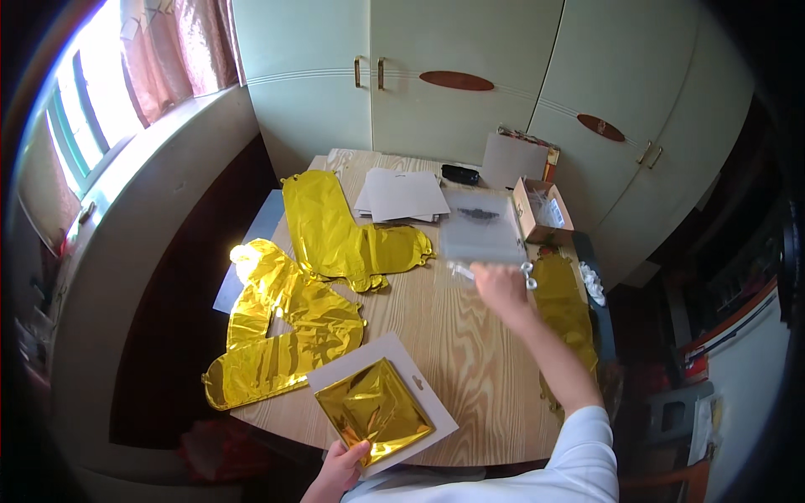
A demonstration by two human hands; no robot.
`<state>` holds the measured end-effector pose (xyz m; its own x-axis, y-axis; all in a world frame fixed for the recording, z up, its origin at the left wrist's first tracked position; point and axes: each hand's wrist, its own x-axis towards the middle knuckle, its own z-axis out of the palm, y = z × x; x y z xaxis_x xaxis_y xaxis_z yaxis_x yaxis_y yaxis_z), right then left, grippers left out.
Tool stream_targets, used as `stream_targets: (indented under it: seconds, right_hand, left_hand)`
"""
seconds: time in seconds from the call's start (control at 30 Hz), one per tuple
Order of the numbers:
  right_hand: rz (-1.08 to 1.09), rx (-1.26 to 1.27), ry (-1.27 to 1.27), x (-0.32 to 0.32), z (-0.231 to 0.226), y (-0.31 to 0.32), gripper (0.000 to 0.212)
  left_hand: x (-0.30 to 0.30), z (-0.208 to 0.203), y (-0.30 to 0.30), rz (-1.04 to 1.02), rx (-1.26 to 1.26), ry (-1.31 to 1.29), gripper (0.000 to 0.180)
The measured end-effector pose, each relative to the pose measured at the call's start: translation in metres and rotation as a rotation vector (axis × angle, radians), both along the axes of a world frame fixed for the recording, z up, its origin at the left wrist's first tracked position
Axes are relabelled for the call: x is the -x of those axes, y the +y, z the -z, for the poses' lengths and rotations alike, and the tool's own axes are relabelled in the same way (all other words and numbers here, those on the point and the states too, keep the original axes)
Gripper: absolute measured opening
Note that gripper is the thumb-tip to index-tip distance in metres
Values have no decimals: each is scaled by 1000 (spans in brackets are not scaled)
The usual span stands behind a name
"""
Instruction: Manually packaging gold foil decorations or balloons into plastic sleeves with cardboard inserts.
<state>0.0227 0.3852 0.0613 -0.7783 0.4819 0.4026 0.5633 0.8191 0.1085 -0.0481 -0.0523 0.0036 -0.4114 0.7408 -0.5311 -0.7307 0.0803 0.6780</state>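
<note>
Gold foil, folded into a square packet (369, 407), lies against a white card (440, 417) in the head view, above the near edge of the desk (453, 344). The left hand (338, 466) has a closed grip on its lower corner, thumb over the foil. Farther off, the right hand (501, 289) is curled, its grip closed around a pale object (531, 283) with small rings; its kind is hard to tell. Two gold foil balloons (323, 335) lie flat on the left. Beyond are white sheets (408, 195), clear plastic sleeves (478, 235) and an open box (552, 236).
</note>
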Motion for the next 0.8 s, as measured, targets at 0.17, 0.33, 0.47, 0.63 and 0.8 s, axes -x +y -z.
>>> stream_targets:
  seconds: [0.17, 0.33, 0.47, 0.63, 0.8]
  right_hand:
    - [-7, 205, -134, -32, 40, -109, 9]
    - [-72, 227, 56, -36, 54, -128, 7]
    - [-153, 287, 42, -32, 45, -124, 9]
    - [-287, 325, 27, -35, 41, -133, 7]
    - [-341, 544, 90, -43, 35, -142, 9]
  left_hand:
    - [-6, 3, -3, 21, -34, -3, 28]
    - [-5, -36, 2, 288, 293, -29, 26]
    - [-13, -33, 7, 324, 283, -56, 27]
    - [-27, -12, 20, -14, 115, -123, 26]
    - [-21, -19, 20, 61, 159, -28, 25]
